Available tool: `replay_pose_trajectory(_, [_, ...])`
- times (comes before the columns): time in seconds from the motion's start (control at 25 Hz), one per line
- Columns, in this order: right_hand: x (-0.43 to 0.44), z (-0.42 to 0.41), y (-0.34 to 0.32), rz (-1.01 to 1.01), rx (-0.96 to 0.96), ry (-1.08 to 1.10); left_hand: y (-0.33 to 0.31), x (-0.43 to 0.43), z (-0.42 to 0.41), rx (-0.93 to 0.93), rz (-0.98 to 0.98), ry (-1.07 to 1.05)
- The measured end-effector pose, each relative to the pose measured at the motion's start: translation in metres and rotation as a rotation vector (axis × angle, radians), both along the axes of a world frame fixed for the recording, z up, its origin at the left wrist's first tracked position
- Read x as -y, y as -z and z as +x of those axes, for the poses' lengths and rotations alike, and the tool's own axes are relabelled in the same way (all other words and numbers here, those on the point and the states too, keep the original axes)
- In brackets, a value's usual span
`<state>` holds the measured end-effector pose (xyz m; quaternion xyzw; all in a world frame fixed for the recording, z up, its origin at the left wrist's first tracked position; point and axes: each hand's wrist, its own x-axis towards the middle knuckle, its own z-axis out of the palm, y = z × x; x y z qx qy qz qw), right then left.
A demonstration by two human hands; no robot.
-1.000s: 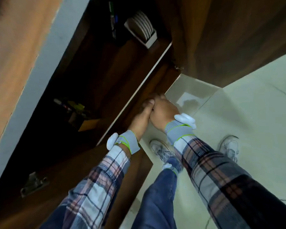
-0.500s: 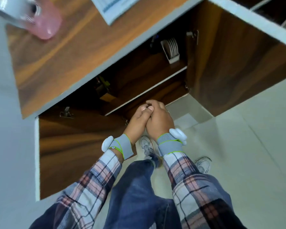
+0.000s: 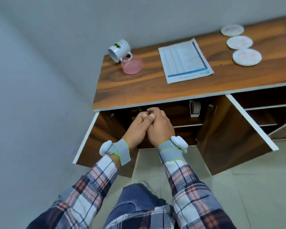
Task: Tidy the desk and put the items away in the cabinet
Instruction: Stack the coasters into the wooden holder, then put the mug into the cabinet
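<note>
While cabinet (image 3: 229, 138) gapes, left hand (image 3: 137, 128) clasps right hand (image 3: 161, 128)

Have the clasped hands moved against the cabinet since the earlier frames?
Yes. The left hand and right hand, clasped, rose from below the cabinet shelf edge to just under the desk edge.

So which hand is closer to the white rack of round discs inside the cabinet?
Right. The right hand sits left of the white rack of round discs, in front of it; the left hand, clasped against it, lies farther left.
</note>
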<state>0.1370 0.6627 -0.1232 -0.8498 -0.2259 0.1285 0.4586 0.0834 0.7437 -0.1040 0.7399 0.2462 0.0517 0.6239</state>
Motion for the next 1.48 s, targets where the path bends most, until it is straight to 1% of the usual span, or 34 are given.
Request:
replay_pose_trajectory(0.16, [-0.019, 0.01, -0.023, -0.019, 0.047, -0.066, -0.017, -0.019, 0.003, 0.026, -0.015, -0.037])
replay_pose_trajectory(0.4, [-0.046, 0.037, -0.033, -0.013, 0.07, -0.092, -0.01, -0.056, 0.028, 0.109, -0.05, -0.037])
replay_pose_trajectory(0.52, [-0.086, 0.069, -0.034, -0.006, 0.124, -0.086, -0.003, -0.098, 0.062, 0.181, -0.095, -0.051])
replay_pose_trajectory(0.6, [-0.116, 0.095, -0.035, -0.058, 0.171, -0.084, -0.001, -0.127, 0.087, 0.203, -0.131, -0.061])
replay_pose_trajectory(0.76, [-0.183, 0.139, -0.038, -0.11, 0.259, -0.141, 0.0, -0.194, 0.13, 0.198, -0.126, -0.133])
replay_pose_trajectory(0.88, [-0.218, 0.162, -0.039, -0.206, 0.324, -0.141, 0.004, -0.231, 0.15, 0.105, -0.016, -0.175])
replay_pose_trajectory(0.96, [-0.238, 0.176, -0.034, -0.306, 0.316, -0.157, 0.014, -0.256, 0.166, 0.01, 0.031, -0.168])
replay_pose_trajectory(1.04, [-0.243, 0.185, -0.025, -0.42, 0.298, -0.187, 0.025, -0.267, 0.174, -0.063, 0.136, -0.174])
replay_pose_trajectory(1.08, [-0.243, 0.189, -0.02, -0.469, 0.292, -0.175, 0.03, -0.271, 0.178, -0.071, 0.206, -0.186])
replay_pose_trajectory(1.16, [-0.245, 0.204, -0.012, -0.54, 0.301, -0.122, 0.039, -0.274, 0.19, -0.051, 0.283, -0.235])
replay_pose_trajectory(1.28, [-0.241, 0.23, -0.007, -0.626, 0.312, -0.04, 0.044, -0.277, 0.205, -0.02, 0.267, -0.301])
replay_pose_trajectory(1.4, [-0.236, 0.261, -0.008, -0.699, 0.299, 0.039, 0.045, -0.286, 0.227, 0.005, 0.251, -0.313])
replay_pose_trajectory(1.48, [-0.236, 0.274, -0.013, -0.71, 0.29, 0.085, 0.045, -0.291, 0.241, 0.052, 0.192, -0.359])
